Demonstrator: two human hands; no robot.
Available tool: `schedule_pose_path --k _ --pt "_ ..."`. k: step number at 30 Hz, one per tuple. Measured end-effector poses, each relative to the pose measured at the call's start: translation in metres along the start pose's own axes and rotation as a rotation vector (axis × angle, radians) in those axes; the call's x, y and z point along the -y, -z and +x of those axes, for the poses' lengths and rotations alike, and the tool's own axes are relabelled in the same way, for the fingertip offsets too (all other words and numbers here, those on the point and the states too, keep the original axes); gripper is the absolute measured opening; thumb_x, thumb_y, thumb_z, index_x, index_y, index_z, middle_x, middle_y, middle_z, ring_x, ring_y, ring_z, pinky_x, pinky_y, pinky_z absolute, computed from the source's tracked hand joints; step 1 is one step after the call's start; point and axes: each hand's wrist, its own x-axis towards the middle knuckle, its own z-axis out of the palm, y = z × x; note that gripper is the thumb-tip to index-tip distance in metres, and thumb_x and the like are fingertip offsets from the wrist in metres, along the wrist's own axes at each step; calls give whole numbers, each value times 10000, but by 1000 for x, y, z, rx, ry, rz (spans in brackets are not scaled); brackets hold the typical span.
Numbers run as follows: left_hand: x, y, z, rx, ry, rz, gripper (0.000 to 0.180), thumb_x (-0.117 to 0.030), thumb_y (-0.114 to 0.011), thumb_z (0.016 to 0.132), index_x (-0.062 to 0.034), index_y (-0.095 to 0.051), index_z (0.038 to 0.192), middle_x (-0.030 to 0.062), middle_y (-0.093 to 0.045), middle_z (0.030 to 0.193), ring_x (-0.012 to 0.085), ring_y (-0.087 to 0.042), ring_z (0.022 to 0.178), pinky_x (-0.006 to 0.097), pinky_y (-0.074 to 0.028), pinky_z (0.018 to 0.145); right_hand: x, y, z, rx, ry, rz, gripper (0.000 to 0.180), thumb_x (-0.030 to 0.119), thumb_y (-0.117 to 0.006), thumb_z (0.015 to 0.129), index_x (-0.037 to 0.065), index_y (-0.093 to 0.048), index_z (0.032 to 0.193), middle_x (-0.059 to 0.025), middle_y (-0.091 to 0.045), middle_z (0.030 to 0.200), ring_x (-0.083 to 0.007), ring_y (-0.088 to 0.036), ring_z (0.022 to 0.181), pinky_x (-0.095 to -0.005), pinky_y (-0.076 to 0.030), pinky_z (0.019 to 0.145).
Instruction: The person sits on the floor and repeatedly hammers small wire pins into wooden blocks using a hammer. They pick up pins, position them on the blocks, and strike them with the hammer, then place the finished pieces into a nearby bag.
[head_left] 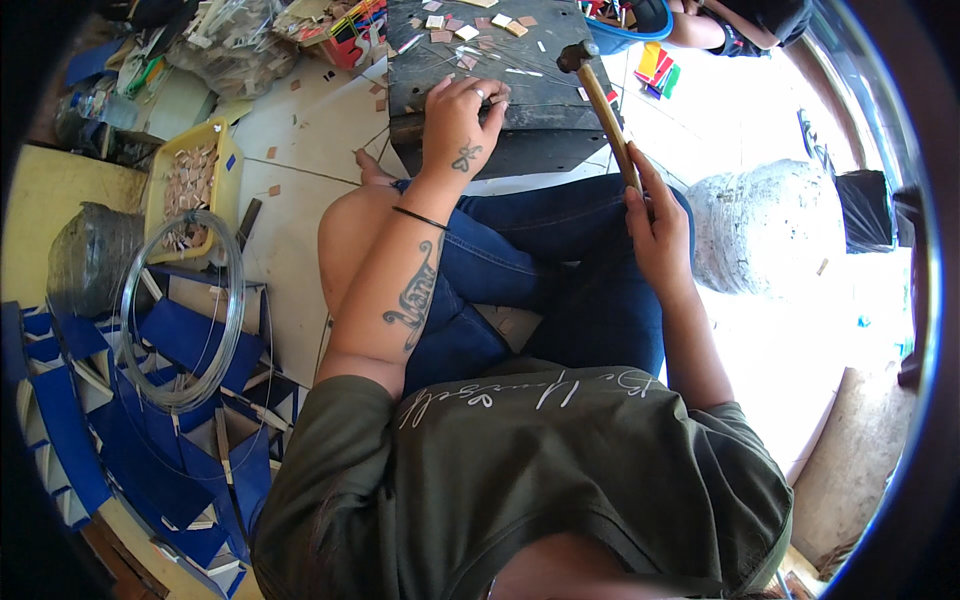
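My right hand is wrapped round the wooden handle of a hammer, whose dark metal head is raised above the right edge of a low dark worktable. At the table's near edge, my left hand rests with bent fingers, thumb and forefinger close together. Whatever it pinches is too small to make out. Thin wires lie scattered just beyond its fingers. Farther back on the table are several small square pieces, some cream and some brown.
On my left, a yellow basket holds many small brown pieces, beside a coil of wire over blue folded items. A blue basin and another person's arm are at back right, above a white wrapped bundle.
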Motion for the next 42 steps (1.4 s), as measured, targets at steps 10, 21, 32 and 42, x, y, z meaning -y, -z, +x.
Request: schedule_pose_path --k 10,21,32,42 --pt "2 -8 -1 -46 -53 72 169 -166 -620 885 -29 -668 798 113 -679 812 306 -624 771 405 -449 825 17 3 0 28 90 21 448 71 -527 954 146 -483 1393 -191 -641 1127 -293 -657 932 -350 -501 815" --pt "9 -20 -3 -131 -147 141 135 -133 -622 862 -37 -636 769 90 -620 741 283 -579 748 400 -445 770 54 14 16 18 308 -110 491 56 -522 944 192 -466 1412 -157 -581 828 -306 -617 696 -393 -495 680" --pt "9 -22 -4 -107 -132 178 114 -125 -620 857 -41 -625 781 86 -610 762 281 -562 755 397 -437 773 43 18 26 91 303 -85 479 60 -522 942 189 -479 1402 -175 -628 914 -327 -642 777 -399 -503 730" --pt "7 -22 -6 -131 -113 202 138 -137 -606 869 -39 -623 773 83 -609 764 281 -570 768 402 -437 770 39 17 21 50 304 -101 494 59 -515 943 197 -455 1414 -189 -623 929 -340 -640 787 -405 -501 741"
